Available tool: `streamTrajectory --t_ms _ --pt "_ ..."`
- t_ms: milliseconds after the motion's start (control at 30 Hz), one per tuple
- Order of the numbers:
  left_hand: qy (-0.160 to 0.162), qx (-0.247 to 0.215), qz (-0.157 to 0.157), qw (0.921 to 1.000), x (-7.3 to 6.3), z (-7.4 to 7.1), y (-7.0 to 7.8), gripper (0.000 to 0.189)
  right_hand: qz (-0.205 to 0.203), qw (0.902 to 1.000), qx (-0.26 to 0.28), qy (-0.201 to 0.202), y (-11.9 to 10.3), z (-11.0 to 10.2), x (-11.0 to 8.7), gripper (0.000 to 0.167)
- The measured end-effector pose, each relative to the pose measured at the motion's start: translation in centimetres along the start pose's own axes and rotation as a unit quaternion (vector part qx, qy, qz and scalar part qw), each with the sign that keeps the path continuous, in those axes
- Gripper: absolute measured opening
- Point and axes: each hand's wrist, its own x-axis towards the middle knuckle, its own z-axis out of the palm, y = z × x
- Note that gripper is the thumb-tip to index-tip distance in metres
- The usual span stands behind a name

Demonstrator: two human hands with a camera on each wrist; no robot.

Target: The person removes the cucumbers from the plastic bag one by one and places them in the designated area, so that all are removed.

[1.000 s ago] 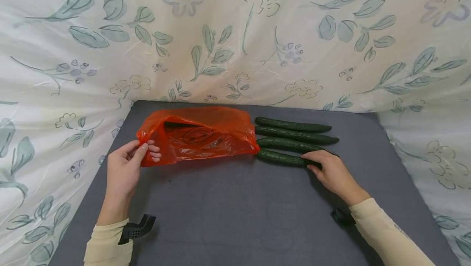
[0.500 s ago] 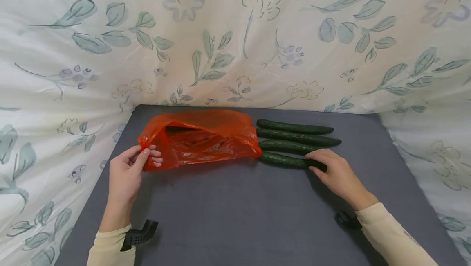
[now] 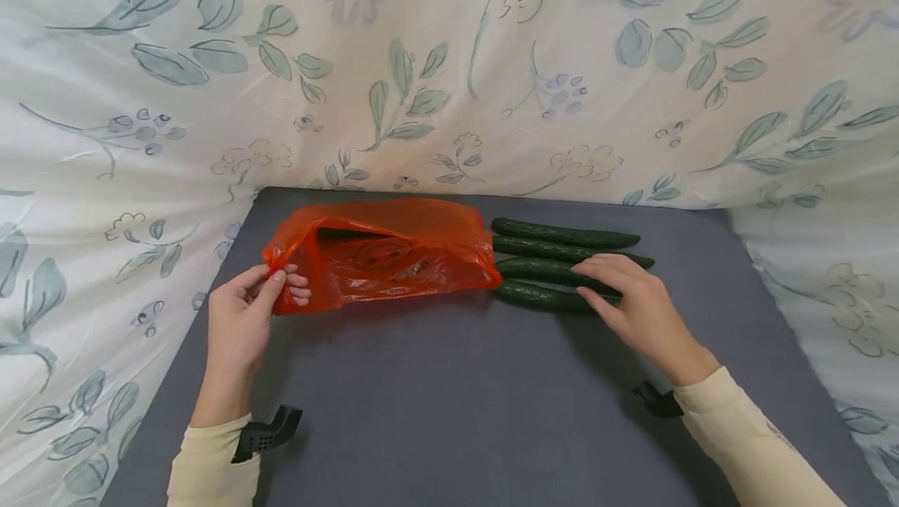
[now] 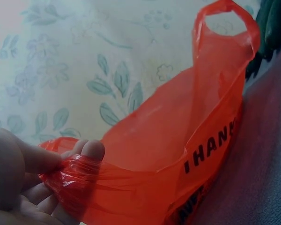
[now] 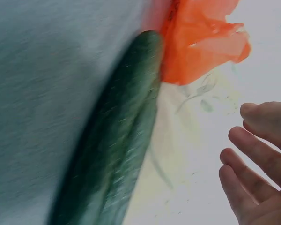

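Observation:
A red plastic bag [image 3: 393, 218] lies on its side on the grey table. My left hand [image 3: 246, 300] pinches the bunched left end of its rim; in the left wrist view the thumb and fingers grip the crumpled red plastic. Something dark green shows inside the bag's opening. Several long cucumbers lie side by side to the right of the bag, the nearest cucumber [image 3: 537, 296] at the front. My right hand [image 3: 635, 308] hovers over their right ends, covering parts of them. In the right wrist view its fingers are spread apart from the nearest cucumber [image 5: 117, 136], holding nothing.
The grey tabletop [image 3: 449, 398] extends in front of the bag. A white floral cloth [image 3: 435, 70] hangs behind the table and along both sides. A black wrist device [image 3: 267, 433] sits on the left cuff, another black device [image 3: 658, 399] on the right.
My right fingers have let go of the nearest cucumber and lifted off it. My left hand keeps its grip on the bag. The bag and cucumbers lie about where they were.

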Motion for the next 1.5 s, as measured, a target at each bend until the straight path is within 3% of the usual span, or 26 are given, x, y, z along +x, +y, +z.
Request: streamTrajectory --t_ms 167,700,1067,1500 --pt "-0.011 -0.009 -0.003 0.9999 0.1 0.1 0.2 0.033 -0.018 0.9992 0.035 0.002 -1.4 0.1 1.5 0.05" --pt "-0.003 -0.024 0.013 0.9996 0.3 0.4 0.5 0.031 -0.064 0.9941 0.087 -0.007 -4.9 1.6 5.3 0.044" --pt "-0.004 -0.027 0.022 0.9994 0.3 0.9 0.8 0.023 -0.141 0.9776 0.154 -0.025 -8.3 3.8 8.4 0.041" --pt "0.004 -0.047 0.023 0.9986 0.0 0.8 1.0 0.038 -0.158 0.9696 0.164 -0.088 -11.6 6.5 10.4 0.035"
